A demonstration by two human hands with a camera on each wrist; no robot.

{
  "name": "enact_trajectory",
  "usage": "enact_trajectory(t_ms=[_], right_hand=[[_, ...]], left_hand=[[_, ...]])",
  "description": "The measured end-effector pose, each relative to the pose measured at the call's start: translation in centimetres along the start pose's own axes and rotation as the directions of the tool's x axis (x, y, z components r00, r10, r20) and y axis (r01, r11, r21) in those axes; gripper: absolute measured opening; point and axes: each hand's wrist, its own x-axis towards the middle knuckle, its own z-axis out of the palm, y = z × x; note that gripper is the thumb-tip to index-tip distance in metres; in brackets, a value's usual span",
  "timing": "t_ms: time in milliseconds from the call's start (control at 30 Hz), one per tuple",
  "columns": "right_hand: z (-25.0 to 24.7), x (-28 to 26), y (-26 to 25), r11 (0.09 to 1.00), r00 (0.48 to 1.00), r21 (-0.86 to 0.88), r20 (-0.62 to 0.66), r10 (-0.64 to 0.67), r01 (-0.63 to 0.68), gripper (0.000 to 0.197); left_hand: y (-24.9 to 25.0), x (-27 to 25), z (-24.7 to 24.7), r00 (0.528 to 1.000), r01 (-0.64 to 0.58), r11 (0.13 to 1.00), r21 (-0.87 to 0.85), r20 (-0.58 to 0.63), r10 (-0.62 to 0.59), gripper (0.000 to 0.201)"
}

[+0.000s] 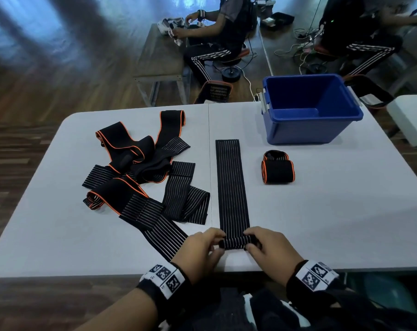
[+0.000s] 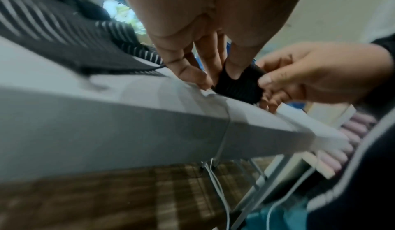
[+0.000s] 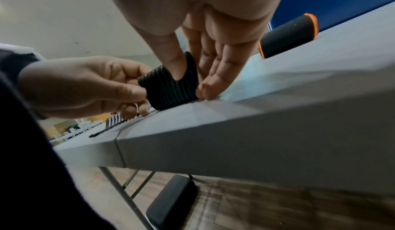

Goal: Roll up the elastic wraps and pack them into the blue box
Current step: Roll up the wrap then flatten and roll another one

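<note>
A white folding table (image 1: 322, 211) fills most of the head view. At its far right stands the blue box (image 1: 307, 111), open at the top and with nothing visible inside. On the left half lies a tangled heap of unrolled wraps (image 1: 140, 173), black with orange edging or pale stripes. Down the middle runs the striped wrap (image 1: 231, 185), flat and straight, its near end turned into a small tight roll at the table's front edge. Between that strip and the box sits a finished roll (image 1: 278, 167) with orange rims, lying on its side, apart from both. The left hand (image 1: 197, 252) pinches the left end of the small roll, thumb toward the body and fingers over the top; the right hand (image 1: 269, 252) grips the right end the same way. The wrist views are blurred, so how many turns the roll holds is unclear.
</note>
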Motion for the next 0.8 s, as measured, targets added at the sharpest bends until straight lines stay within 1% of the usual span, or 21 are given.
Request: enact_trajectory(t_ms=[67, 133, 233, 300, 367, 500, 567, 633, 667, 733, 800], right_hand=[[0.1, 0.2, 0.0, 0.993, 0.996, 0.093, -0.036, 0.081, -0.077, 0.027], [0.2, 0.4, 0.1, 0.981, 0.991, 0.155, -0.050, 0.125, -0.116, 0.025], [0.1, 1.0, 0.2, 0.958, 0.984, 0.244, -0.055, 0.169, -0.151, 0.030], [0.2, 1.3, 0.1, 0.953, 0.981, 0.254, -0.054, 0.184, -0.165, 0.029], [0.2, 1.5, 0.1, 0.952, 0.980, 0.251, -0.049, 0.191, -0.173, 0.023], [-0.1, 2.4, 0.0, 0.943, 0.974, 0.264, -0.047, 0.224, -0.204, 0.013], [-0.2, 2.7, -0.1, 0.939, 0.968, 0.261, -0.050, 0.245, -0.224, 0.015], [-0.2, 2.8, -0.2, 0.946, 0.970, 0.238, -0.052, 0.239, -0.221, 0.020], [-0.2, 2.8, -0.3, 0.957, 0.973, 0.205, -0.055, 0.222, -0.207, 0.024], [-0.4, 2.6, -0.5, 0.988, 0.988, 0.059, -0.047, 0.149, -0.146, 0.032], [-0.6, 2.4, -0.7, 0.994, 0.996, -0.080, 0.023, 0.082, -0.080, 0.046]], left_hand=[[0.2, 0.5, 0.0, 0.992, 0.121, 0.985, -0.127, -0.027, -0.125, 0.027], [0.4, 1.0, 0.2, 0.977, 0.201, 0.960, -0.193, -0.037, -0.212, 0.021], [0.7, 1.6, 0.4, 0.949, 0.286, 0.909, -0.302, -0.044, -0.313, 0.016], [1.2, 1.7, 0.3, 0.940, 0.305, 0.882, -0.359, -0.034, -0.339, 0.015], [1.4, 1.8, 0.2, 0.949, 0.286, 0.898, -0.335, -0.031, -0.313, 0.017], [1.7, 2.1, 0.0, 0.981, 0.173, 0.973, -0.150, -0.065, -0.184, 0.014], [2.0, 2.3, -0.1, 0.985, 0.148, 0.986, -0.072, -0.074, -0.153, 0.012], [2.1, 2.5, 0.0, 0.987, 0.142, 0.990, 0.010, -0.073, -0.141, 0.013], [2.0, 2.6, 0.1, 0.989, 0.137, 0.989, 0.063, -0.073, -0.132, 0.016], [1.7, 2.6, 0.2, 0.994, 0.103, 0.983, 0.149, -0.062, -0.095, 0.025], [1.4, 2.5, 0.1, 0.999, 0.024, 0.978, 0.205, -0.035, -0.017, 0.034]])
